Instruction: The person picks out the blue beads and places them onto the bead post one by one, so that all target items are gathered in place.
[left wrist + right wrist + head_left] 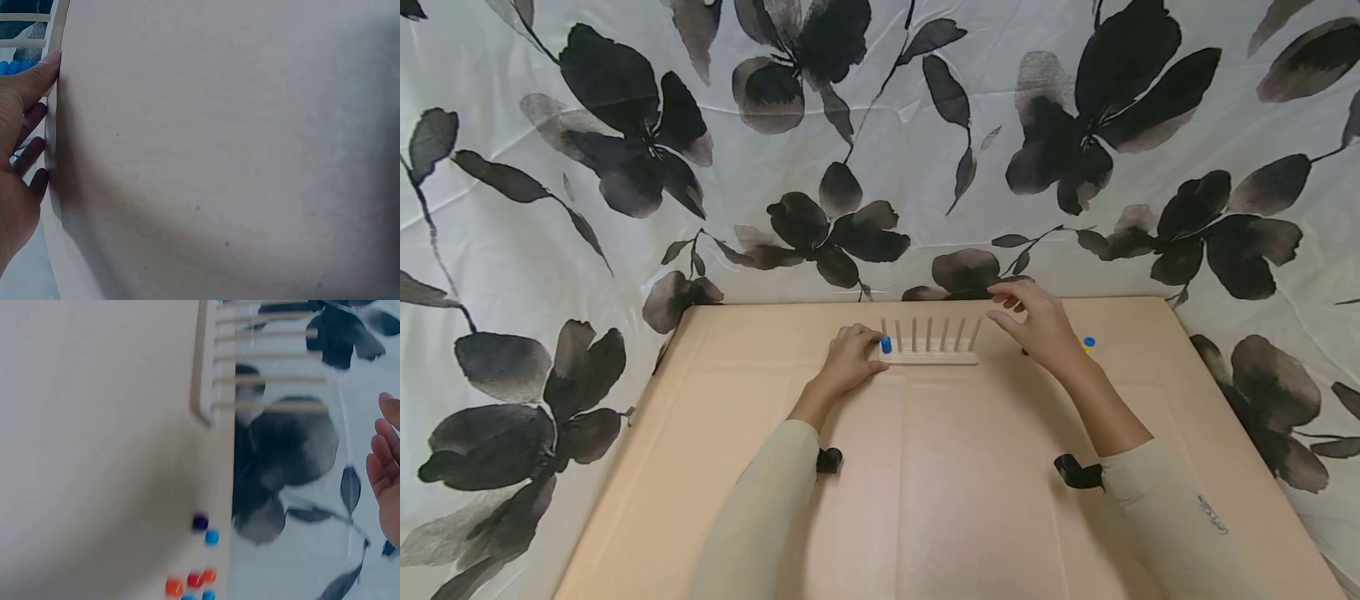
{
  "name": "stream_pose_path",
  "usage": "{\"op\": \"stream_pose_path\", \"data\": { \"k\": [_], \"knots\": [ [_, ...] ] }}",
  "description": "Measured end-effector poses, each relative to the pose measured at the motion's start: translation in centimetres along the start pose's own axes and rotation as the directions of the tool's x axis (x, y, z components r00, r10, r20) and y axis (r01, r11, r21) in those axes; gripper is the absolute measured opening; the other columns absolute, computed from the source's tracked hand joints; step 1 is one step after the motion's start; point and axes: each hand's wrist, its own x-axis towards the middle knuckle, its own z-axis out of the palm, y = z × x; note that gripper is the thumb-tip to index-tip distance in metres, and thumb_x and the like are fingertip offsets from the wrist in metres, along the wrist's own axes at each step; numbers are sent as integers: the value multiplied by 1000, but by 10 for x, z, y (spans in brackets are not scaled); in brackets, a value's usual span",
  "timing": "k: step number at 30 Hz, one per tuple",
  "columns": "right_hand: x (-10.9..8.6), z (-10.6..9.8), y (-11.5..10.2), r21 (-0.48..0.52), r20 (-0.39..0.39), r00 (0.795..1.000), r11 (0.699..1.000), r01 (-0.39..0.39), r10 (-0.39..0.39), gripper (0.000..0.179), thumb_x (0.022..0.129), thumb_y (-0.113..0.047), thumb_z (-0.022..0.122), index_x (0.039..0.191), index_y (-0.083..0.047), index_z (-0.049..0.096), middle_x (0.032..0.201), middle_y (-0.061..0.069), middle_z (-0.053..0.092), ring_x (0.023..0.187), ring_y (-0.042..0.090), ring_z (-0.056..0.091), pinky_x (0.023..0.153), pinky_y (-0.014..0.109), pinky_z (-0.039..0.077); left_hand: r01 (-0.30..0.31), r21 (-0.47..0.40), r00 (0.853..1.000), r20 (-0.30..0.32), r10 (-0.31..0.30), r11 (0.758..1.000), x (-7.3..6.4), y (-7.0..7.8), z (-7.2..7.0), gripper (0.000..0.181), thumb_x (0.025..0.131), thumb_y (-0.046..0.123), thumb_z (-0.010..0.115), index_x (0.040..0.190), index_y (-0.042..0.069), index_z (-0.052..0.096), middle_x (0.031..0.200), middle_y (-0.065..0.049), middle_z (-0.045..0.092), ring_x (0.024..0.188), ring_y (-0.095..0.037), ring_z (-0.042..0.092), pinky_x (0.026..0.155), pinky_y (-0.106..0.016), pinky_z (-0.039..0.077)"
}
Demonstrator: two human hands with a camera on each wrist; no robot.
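A wooden peg rack (928, 359) with a row of upright pegs stands near the table's far edge. Blue beads (886, 344) are stacked on its leftmost peg. My left hand (847, 360) holds the rack's left end; in the left wrist view the thumb (50, 59) presses the base (52, 137). Above and to the right of the rack, my right hand (1033, 327) is raised, fingers loosely bent. Nothing shows between the right fingers (382, 447) in the right wrist view, where the hand is partly cut off.
Loose beads lie right of the rack: a dark purple bead (200, 522), a blue bead (212, 537), an orange bead (174, 587), a red bead (195, 579) and others. A floral cloth (962, 150) hangs behind the pale table (917, 483).
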Motion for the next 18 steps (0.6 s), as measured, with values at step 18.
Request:
{"op": "stream_pose_path", "data": {
  "k": [18],
  "knots": [
    [-62, -33, 84, -149, -1, 978, 967, -208, 211, 29, 92, -8, 77, 119, 0, 71, 113, 19, 68, 100, 32, 64, 82, 40, 54, 6, -9, 1000, -1, -6, 1000, 1, -1, 0, 55, 86, 32, 85, 133, 11, 67, 135, -10, 60, 131, -31, 48, 114, -53, 36]
  ]
}}
